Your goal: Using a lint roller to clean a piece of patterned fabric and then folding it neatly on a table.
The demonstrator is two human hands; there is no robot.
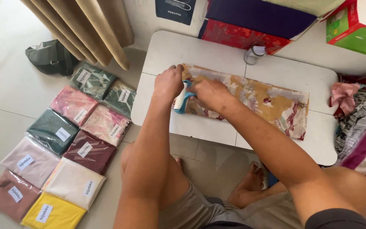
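Observation:
A folded mustard-yellow floral cloth [267, 104] lies flat along a low white table [200, 51]. My left hand [169, 82] presses down on the cloth's left end. My right hand [206, 94] is closed around the blue handle of a lint roller [181, 100] with a white roll, held against the cloth's left end just beside my left hand. Both arms reach forward over my knees.
Several bagged folded cloths [64, 144] in green, pink, maroon, cream and yellow lie in rows on the floor at left. A roll of clear tape [255, 53] stands at the table's back. Piled fabrics [361, 123] sit right, a green bag [49, 57] and curtain at back left.

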